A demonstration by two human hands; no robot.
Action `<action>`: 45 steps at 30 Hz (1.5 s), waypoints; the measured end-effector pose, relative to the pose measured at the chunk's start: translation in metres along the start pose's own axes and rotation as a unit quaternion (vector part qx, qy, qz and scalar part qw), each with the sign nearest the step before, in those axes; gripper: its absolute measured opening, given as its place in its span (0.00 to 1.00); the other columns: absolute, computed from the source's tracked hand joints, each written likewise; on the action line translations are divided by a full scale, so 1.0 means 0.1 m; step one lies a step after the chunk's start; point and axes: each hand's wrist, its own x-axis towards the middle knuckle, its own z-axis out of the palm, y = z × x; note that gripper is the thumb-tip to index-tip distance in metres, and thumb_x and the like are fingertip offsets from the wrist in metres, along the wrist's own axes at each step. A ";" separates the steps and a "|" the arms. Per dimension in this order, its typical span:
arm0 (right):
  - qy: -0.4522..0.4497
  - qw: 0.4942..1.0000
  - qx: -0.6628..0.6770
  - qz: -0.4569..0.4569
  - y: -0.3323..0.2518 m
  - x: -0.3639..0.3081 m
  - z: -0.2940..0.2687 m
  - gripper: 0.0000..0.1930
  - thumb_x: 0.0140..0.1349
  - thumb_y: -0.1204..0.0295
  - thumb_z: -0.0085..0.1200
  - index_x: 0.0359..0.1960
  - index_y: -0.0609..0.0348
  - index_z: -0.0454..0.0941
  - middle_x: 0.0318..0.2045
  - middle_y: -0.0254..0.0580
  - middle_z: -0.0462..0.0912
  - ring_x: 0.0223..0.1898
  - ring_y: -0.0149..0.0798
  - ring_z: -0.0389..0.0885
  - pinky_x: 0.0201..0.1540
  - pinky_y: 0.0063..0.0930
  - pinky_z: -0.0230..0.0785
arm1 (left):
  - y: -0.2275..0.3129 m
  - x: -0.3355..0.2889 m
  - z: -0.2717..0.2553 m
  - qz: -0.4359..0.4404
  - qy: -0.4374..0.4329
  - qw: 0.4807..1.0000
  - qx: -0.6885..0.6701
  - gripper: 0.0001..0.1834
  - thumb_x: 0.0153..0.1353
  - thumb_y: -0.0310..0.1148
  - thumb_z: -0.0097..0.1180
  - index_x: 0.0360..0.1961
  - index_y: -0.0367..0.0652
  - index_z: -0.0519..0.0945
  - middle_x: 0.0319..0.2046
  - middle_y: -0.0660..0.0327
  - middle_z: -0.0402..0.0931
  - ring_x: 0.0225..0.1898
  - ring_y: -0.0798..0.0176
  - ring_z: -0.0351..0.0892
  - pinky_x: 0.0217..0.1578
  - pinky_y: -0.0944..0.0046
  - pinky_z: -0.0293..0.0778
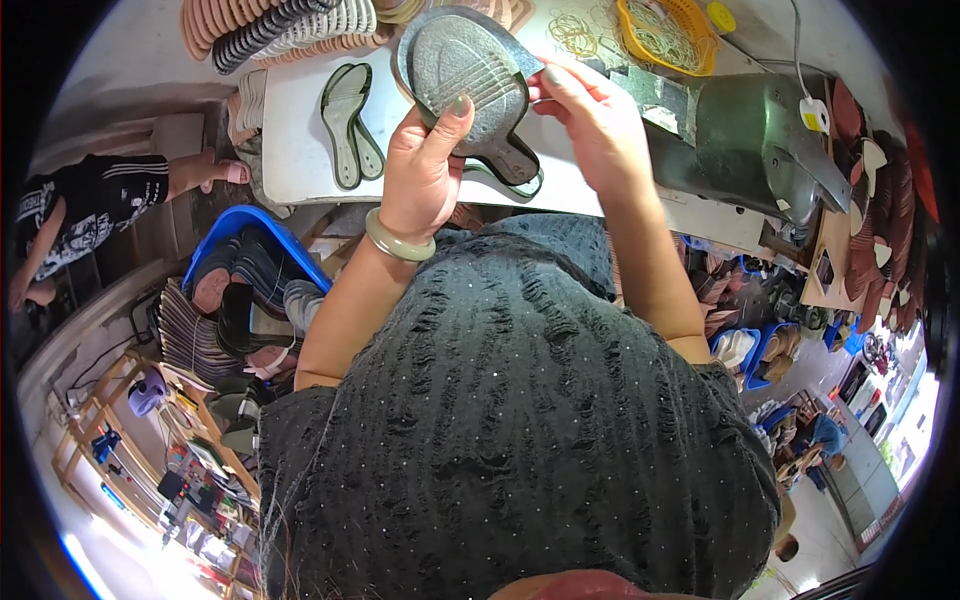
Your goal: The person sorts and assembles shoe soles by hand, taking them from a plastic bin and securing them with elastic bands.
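Over the white table, my left hand (pixel 425 160) is closed round a grey shoe sole (pixel 470 75) with a ridged pattern, its thumb pressed on the face. A second grey layer shows along the sole's upper edge, so it may be a stack. At the right edge of the sole, my right hand (pixel 590 110) pinches the rim between thumb and fingers; exactly what lies in the pinch is partly hidden. Two dark-rimmed, pale-centred soles (pixel 350 125) lie overlapping on the table to the left. Beneath the held sole, another dark-rimmed sole (pixel 525 185) partly shows.
Rows of stacked soles (pixel 270 30) line the table's far left. A yellow basket (pixel 665 40) of rubber bands stands at the far right, near a dark green machine (pixel 750 135). Left of me sits a blue crate (pixel 260 225) full of soles. Another person (pixel 95 205) is farther left.
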 end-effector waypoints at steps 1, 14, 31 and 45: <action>-0.003 0.999 0.048 -0.013 0.05 0.00 0.03 0.14 0.60 0.68 0.57 0.43 0.64 0.80 0.33 0.35 0.82 0.35 0.26 0.78 0.42 0.19 0.68 | -0.01 0.01 0.04 0.011 0.002 1.000 0.012 0.14 0.65 0.30 0.51 0.50 0.36 0.73 0.45 0.59 0.76 0.46 0.67 0.75 0.50 0.64 0.71; 0.038 0.643 -0.649 -0.405 0.36 -0.17 0.02 0.16 0.53 0.67 0.57 0.42 0.62 0.77 0.37 0.42 0.77 0.33 0.42 0.75 0.38 0.32 0.68 | -0.42 0.03 0.00 0.010 0.126 0.985 0.117 0.11 0.66 0.30 0.50 0.44 0.34 0.75 0.39 0.63 0.77 0.38 0.74 0.73 0.41 0.72 0.70; -0.125 0.964 0.025 0.235 0.62 -0.15 -0.80 0.14 0.60 0.67 0.55 0.36 0.69 0.79 0.18 0.39 0.78 0.18 0.27 0.74 0.21 0.17 0.66 | -0.02 1.60 -0.05 -0.089 -0.425 0.644 0.630 0.19 0.50 0.44 0.65 0.28 0.43 0.70 0.27 0.66 0.70 0.31 0.71 0.66 0.32 0.69 0.64; 0.121 0.981 0.057 0.138 0.80 -0.14 -0.63 0.13 0.64 0.67 0.51 0.33 0.67 0.78 0.19 0.34 0.76 0.19 0.25 0.71 0.23 0.17 0.63 | -0.30 2.26 0.12 -0.228 -0.519 0.634 0.526 0.24 0.54 0.35 0.63 0.50 0.34 0.74 0.43 0.56 0.79 0.46 0.64 0.77 0.47 0.67 0.73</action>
